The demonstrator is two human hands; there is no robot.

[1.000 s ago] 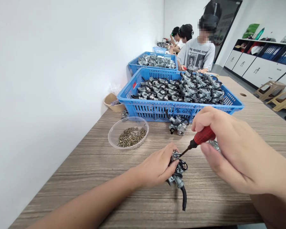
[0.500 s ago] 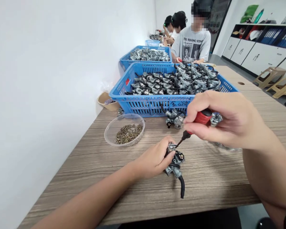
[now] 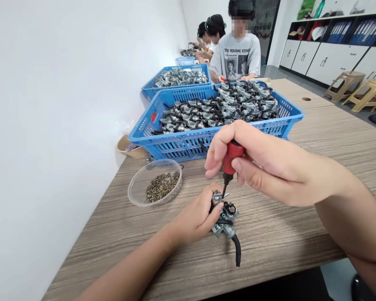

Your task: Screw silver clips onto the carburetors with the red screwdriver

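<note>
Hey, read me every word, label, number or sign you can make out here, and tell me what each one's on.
"THE ROLLING STONE": printed on a grey shirt; the last letter is unclear.
Smaller line beneath it: too small to read.
Blue binders: any labels too small to read.
Red-handled screwdriver and held metal part: no readable text.

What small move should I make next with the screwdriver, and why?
Probably a slight turn of the red-handled screwdriver with a dark shaft: the right hand holds its handle, its tip appears to meet the grey metal part with a black hose, and the left hand grips that part.
</note>
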